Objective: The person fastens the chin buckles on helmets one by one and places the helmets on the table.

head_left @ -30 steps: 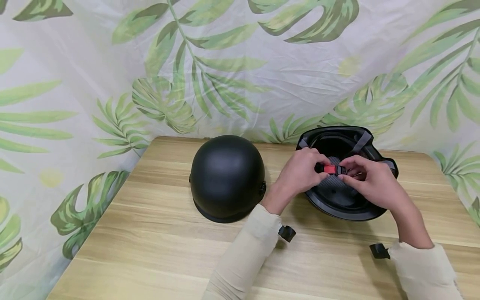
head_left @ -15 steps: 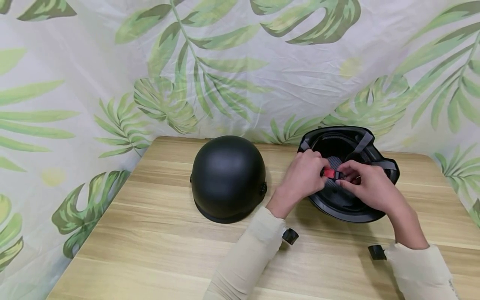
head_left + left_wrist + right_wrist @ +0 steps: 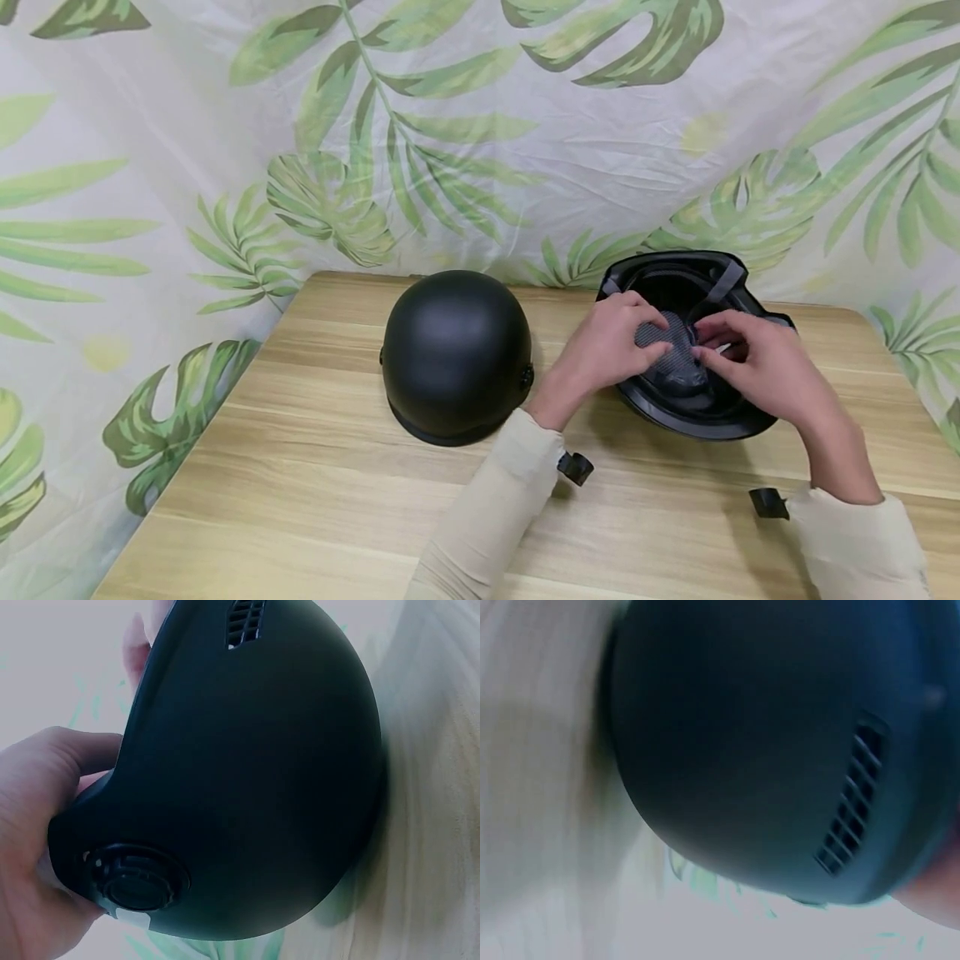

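An upturned black helmet (image 3: 697, 427) rests on the table at the right in the head view, its opening toward me, with grey straps (image 3: 724, 282) and a mesh-faced pad (image 3: 678, 354) inside. My left hand (image 3: 611, 342) is over its left side, thumb and index apart with nothing between them. Over the right side is my right hand (image 3: 757, 358), fingers bent and fingertips apart near a dark strap. In the left wrist view a round side knob (image 3: 135, 885) shows on the shell (image 3: 255, 772). The right wrist view shows a vent (image 3: 851, 799). No red buckle shows.
A second black helmet (image 3: 453, 354) stands dome up to the left, close to my left forearm. The wooden table (image 3: 300, 500) ends at a leaf-patterned cloth (image 3: 450, 150) behind both helmets. Black wrist mounts (image 3: 576, 468) hang from the sleeves.
The red and black buckle pinched between both hands earlier is out of sight now. My fingertips have come apart, and my right hand has moved slightly right. More of the inner pad shows.
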{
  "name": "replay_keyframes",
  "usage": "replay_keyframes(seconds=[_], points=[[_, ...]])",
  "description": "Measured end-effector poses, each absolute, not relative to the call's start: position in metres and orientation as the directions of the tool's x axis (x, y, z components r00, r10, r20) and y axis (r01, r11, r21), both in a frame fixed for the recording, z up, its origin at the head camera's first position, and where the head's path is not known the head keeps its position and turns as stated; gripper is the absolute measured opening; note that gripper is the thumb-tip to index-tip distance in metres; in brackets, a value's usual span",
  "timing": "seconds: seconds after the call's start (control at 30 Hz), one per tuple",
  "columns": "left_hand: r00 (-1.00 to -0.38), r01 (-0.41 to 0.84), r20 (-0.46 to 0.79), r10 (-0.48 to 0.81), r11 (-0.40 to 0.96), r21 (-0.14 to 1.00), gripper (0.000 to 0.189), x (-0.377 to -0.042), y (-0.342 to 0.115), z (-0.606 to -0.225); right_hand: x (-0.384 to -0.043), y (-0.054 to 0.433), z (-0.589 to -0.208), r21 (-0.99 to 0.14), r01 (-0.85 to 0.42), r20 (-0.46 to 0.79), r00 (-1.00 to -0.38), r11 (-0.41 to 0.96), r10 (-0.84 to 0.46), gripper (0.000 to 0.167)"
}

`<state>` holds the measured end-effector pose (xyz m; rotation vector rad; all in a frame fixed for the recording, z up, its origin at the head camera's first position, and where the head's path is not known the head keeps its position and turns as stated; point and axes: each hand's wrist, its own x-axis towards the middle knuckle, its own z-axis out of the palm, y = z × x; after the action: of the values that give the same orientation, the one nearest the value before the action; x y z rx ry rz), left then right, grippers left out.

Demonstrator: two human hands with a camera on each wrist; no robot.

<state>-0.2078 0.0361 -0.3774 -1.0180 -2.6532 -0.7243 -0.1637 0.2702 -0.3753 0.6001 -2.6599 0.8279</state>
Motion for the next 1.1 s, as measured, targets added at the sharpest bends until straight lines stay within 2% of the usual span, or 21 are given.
replay_keyframes(seconds=[0.17, 0.3, 0.5, 0.77, 0.93, 1.1], points=[[-0.731, 0.681, 0.429, 0.530, 0.605, 0.412, 0.027, -0.211, 0.029, -0.376, -0.159, 0.288, -0.366, -0.558, -0.389, 0.425, -0.893, 0.733, -0.150, 0.033], [-0.757, 0.652, 0.446, 0.478, 0.605, 0.458, 0.033, -0.213, 0.022, -0.375, -0.157, 0.303, -0.363, -0.540, -0.311, 0.438, -0.897, 0.782, -0.054, 0.038], [-0.842, 0.536, 0.396, 0.366, 0.651, 0.538, 0.053, -0.213, 0.020, -0.374, -0.161, 0.320, -0.367, -0.509, -0.265, 0.370, -0.927, 0.819, -0.070, 0.038], [-0.912, 0.410, 0.299, 0.280, 0.651, 0.639, 0.076, -0.212, 0.017, -0.374, -0.164, 0.328, -0.373, -0.518, -0.214, 0.287, -0.955, 0.829, -0.067, 0.045], [-0.932, 0.357, 0.219, 0.288, 0.643, 0.677, 0.081, -0.212, 0.013, -0.373, -0.162, 0.329, -0.374, -0.563, -0.163, 0.232, -0.972, 0.810, -0.034, 0.045], [-0.937, 0.339, 0.190, 0.292, 0.642, 0.688, 0.081, -0.213, 0.011, -0.374, -0.160, 0.330, -0.376, -0.636, -0.121, 0.192, -0.981, 0.762, 0.004, 0.046]])
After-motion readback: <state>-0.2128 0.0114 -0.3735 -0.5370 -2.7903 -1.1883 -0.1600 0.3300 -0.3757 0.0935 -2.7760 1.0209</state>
